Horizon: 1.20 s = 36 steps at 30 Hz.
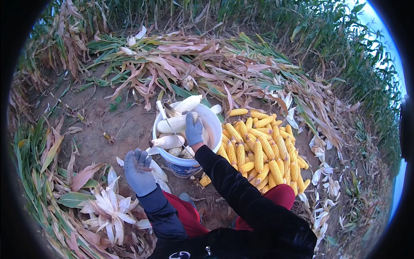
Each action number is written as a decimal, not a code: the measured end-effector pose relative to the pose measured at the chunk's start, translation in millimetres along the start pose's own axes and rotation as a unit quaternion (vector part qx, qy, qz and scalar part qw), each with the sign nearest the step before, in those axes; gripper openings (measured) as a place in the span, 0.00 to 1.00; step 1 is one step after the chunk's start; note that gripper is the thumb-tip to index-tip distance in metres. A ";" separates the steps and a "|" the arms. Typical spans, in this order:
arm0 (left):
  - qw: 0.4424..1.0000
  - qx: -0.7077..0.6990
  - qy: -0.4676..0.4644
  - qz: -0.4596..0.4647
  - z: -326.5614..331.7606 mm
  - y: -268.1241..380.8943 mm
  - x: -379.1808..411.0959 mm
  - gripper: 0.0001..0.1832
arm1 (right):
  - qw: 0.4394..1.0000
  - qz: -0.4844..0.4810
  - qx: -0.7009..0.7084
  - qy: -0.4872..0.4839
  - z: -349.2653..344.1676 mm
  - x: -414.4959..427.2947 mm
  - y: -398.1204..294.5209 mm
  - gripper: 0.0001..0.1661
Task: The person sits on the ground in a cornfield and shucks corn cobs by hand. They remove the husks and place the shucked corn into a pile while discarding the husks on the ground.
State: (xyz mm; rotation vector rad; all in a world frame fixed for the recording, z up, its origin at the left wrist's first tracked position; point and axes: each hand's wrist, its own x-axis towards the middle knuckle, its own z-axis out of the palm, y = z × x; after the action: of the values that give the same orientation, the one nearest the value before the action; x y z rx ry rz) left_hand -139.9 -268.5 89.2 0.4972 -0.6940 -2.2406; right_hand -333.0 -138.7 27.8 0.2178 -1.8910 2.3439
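Observation:
My right hand (194,129), in a grey work glove, reaches into a white plastic bucket (212,119) and grips an ear of corn in pale husk (174,124). Other ears in pale husks lie around it in the bucket. The bucket's wire handle with a white grip (160,109) crosses over the opening. To the left of the bucket, my left hand (140,171) is held palm up, gloved, fingers slightly curled, with only a few brown strands of silk on it. A heap of husked yellow corn ears (265,145) lies on the ground right of the bucket.
Cut corn stalks and leaves (194,61) lie in a band beyond the bucket. Peeled husks (111,213) are piled at lower left, with more scattered husks (323,184) at right. Standing corn plants (365,58) border the bare soil (93,119). My knees flank the near side.

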 end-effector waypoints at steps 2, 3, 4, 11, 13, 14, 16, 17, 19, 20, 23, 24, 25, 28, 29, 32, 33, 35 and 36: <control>1.000 0.010 -0.028 -0.004 -2.5 -2.6 -1.7 0.11 | 0.948 0.177 0.223 0.144 -18.2 13.5 13.2 0.32; 0.999 0.019 -0.046 -0.010 -2.3 -6.3 -1.4 0.11 | 0.870 0.258 0.369 0.200 -31.6 17.0 20.8 0.36; 0.996 0.020 -0.082 -0.025 11.3 -14.3 -1.7 0.12 | 0.876 0.198 0.386 0.212 -68.6 27.1 38.5 0.36; 0.928 0.137 -0.346 0.012 31.2 -22.3 -37.7 0.29 | 0.857 0.034 0.487 0.163 -163.7 -7.8 -54.0 0.25; 0.861 0.290 -0.408 0.091 38.7 -45.9 -50.9 0.36 | 0.859 0.036 0.504 0.087 -170.1 -45.3 -120.2 0.25; 0.786 0.369 -0.474 0.146 50.8 -56.2 -61.4 0.36 | 0.875 0.021 0.477 0.081 -186.9 -57.6 -137.6 0.26; 0.665 0.427 -0.604 0.101 63.6 -75.7 -83.7 0.37 | 0.894 0.004 0.445 0.044 -204.5 -83.2 -162.1 0.26; 0.622 0.405 -0.670 -0.002 65.4 -90.0 -94.8 0.38 | 0.902 0.010 0.427 0.061 -213.0 -92.5 -164.0 0.24; 0.715 0.236 -0.597 -0.276 54.6 -113.5 -142.2 0.40 | 0.904 0.025 0.418 0.083 -227.2 -114.9 -181.3 0.24; 0.729 0.144 -0.533 -0.405 46.7 -121.1 -160.3 0.42 | 0.909 0.035 0.404 0.092 -237.7 -123.9 -183.2 0.24; 0.690 0.217 -0.581 -0.373 30.7 -134.9 -173.6 0.45 | 0.925 0.071 0.350 0.128 -262.5 -150.3 -177.4 0.25; 0.681 0.255 -0.581 -0.366 31.1 -135.2 -178.2 0.46 | 0.934 0.082 0.316 0.144 -266.6 -158.5 -176.3 0.25; 0.656 0.357 -0.603 -0.280 31.2 -137.1 -186.9 0.46 | 0.942 0.094 0.281 0.158 -269.7 -166.4 -175.5 0.26; 0.592 0.532 -0.602 -0.067 21.4 -151.7 -219.7 0.46 | 0.961 0.079 0.187 0.189 -261.7 -185.5 -166.6 0.23; 0.592 0.530 -0.600 -0.090 11.6 -157.9 -225.1 0.45 | 0.965 0.067 0.155 0.200 -262.1 -191.3 -166.6 0.22; 0.611 0.481 -0.598 -0.195 -6.2 -165.7 -235.6 0.40 | 0.959 0.040 0.175 0.218 -276.5 -205.0 -147.3 0.18; 0.621 0.458 -0.594 -0.230 -7.3 -163.3 -240.4 0.40 | 0.962 0.033 0.166 0.214 -277.0 -209.1 -144.1 0.18; 0.640 0.409 -0.580 -0.295 -7.6 -156.9 -250.8 0.39 | 0.957 0.041 0.197 0.211 -286.4 -217.4 -143.8 0.16; 0.616 0.452 -0.580 -0.281 -10.3 -160.1 -250.6 0.39 | 0.951 0.052 0.218 0.211 -284.8 -219.9 -148.7 0.16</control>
State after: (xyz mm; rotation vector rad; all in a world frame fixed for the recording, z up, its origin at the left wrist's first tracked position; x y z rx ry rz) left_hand -53.4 7.3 18.7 -0.5568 -2.7316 -2.3975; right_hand -99.6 170.1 70.0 -0.3314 -1.2075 2.5862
